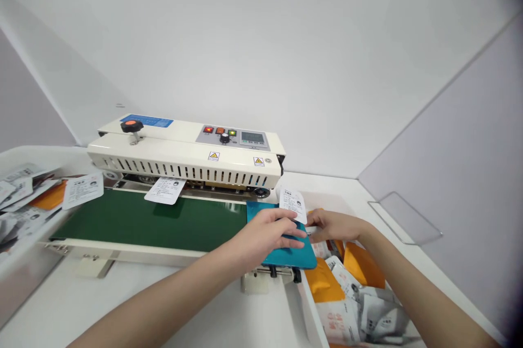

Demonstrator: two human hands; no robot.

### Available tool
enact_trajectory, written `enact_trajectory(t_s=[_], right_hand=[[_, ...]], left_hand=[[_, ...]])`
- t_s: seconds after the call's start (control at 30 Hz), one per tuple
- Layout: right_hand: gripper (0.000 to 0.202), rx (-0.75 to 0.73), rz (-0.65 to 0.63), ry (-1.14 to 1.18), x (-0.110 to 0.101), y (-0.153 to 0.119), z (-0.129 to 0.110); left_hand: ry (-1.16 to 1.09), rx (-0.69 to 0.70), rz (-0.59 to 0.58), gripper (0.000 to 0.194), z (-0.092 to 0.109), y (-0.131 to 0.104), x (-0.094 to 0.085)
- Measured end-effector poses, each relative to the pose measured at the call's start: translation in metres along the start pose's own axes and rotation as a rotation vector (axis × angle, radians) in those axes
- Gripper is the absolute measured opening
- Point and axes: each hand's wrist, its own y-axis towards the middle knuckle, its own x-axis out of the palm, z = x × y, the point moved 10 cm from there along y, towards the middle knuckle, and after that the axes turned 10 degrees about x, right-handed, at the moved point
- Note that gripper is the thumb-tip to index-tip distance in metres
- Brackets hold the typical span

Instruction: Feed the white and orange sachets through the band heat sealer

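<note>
My left hand [272, 233] is over the teal plate [290, 256] at the right end of the sealing machine, its index finger on the lower edge of a white printed sachet [293, 202]. That sachet is tilted, and the hand's thumb is hidden. Just right of the plate, my right hand [333, 225] reaches low over a bin of sachets with its fingers bent; the fingertips are partly hidden. Another white sachet [165, 191] sticks out from under the slotted cover of the band sealer [183, 157], above the green conveyor belt [151, 223].
At the left end a sachet [84, 190] lies at the rim of a white bin [20, 277] full of white and orange sachets. The right bin [312, 312] holds several more, including an orange sachet [363, 263]. A wire stand [404, 217] is beside the right wall.
</note>
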Motion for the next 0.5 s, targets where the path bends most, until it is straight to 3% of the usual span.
enact_trajectory(t_s=[0.17, 0.3, 0.5], right_hand=[[0.039, -0.049, 0.195, 0.223, -0.029, 0.0, -0.001], [0.038, -0.026, 0.369, 0.177, -0.051, -0.003, 0.013], [0.041, -0.004, 0.333, -0.006, -0.044, -0.002, 0.019]], left_hand=[[0.004, 0.004, -0.008, 0.029, 0.001, 0.0, 0.001], [0.001, 0.005, -0.013, 0.03, -0.001, 0.001, 0.0], [-0.009, 0.009, -0.03, 0.034, -0.002, 0.001, 0.0]])
